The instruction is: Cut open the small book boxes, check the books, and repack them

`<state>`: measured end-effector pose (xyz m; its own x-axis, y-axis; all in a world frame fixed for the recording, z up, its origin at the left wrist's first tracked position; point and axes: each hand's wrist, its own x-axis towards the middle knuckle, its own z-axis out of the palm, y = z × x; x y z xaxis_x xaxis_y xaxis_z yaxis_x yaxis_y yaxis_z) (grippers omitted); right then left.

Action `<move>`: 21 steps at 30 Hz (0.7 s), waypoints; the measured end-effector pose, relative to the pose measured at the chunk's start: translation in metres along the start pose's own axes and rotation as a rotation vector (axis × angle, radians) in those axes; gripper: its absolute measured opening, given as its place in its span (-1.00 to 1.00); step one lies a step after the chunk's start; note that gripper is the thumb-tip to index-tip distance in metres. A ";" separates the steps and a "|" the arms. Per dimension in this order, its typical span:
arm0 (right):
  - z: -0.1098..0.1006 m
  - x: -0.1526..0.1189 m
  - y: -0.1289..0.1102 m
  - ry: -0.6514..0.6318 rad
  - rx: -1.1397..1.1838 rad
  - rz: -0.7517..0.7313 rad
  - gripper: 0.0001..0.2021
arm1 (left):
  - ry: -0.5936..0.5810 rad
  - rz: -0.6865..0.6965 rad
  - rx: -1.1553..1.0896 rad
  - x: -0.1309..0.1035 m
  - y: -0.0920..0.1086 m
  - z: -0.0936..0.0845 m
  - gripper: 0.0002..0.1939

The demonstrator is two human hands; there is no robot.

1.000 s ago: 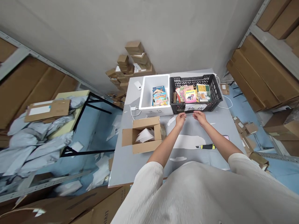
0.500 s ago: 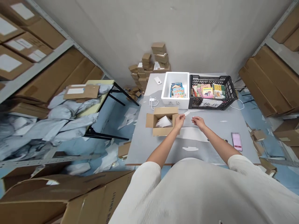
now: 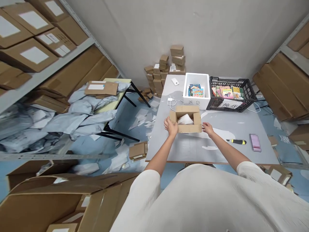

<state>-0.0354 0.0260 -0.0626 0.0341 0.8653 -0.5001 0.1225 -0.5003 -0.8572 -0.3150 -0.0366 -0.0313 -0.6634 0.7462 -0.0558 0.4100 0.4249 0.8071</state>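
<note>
An open cardboard box (image 3: 189,129) stands on the grey table, its flaps spread, with a crumpled white sheet (image 3: 185,119) inside. My left hand (image 3: 171,127) is at the box's left front corner, fingers curled round the flap there. At the right side, my right hand (image 3: 207,128) reaches toward the box's edge with its fingers apart; whether the fingertips touch the cardboard, I cannot tell. Behind the box are a white bin (image 3: 196,102) with books and a black plastic crate (image 3: 238,105) filled with several colourful books.
A yellow-and-black utility knife (image 3: 238,141) and a phone (image 3: 255,142) lie right on the table (image 3: 173,151). A charger (image 3: 171,99) with cable and a white device (image 3: 175,81) lie left. Grey parcels (image 3: 79,111) cover a side table; a big carton (image 3: 103,199) stands lower left.
My hands were together right of the box, near its right side. The left has crossed to the box's left corner; the right is now by its right edge. The view has shifted, uncovering the knife.
</note>
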 end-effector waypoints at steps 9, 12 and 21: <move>0.010 -0.006 -0.008 0.114 0.071 -0.047 -0.70 | -0.430 0.246 -0.061 0.009 -0.029 -0.013 -0.11; 0.009 -0.005 -0.012 0.118 0.133 -0.048 -0.73 | -0.565 0.334 0.132 0.017 -0.029 -0.015 0.08; 0.011 0.003 -0.010 0.050 -0.045 -0.096 -0.61 | -0.360 0.148 0.139 0.044 -0.029 0.016 -0.35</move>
<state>-0.0476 0.0335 -0.0572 0.0694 0.9103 -0.4080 0.1718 -0.4138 -0.8940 -0.3460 -0.0083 -0.0660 -0.3399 0.9255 -0.1669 0.5814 0.3463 0.7363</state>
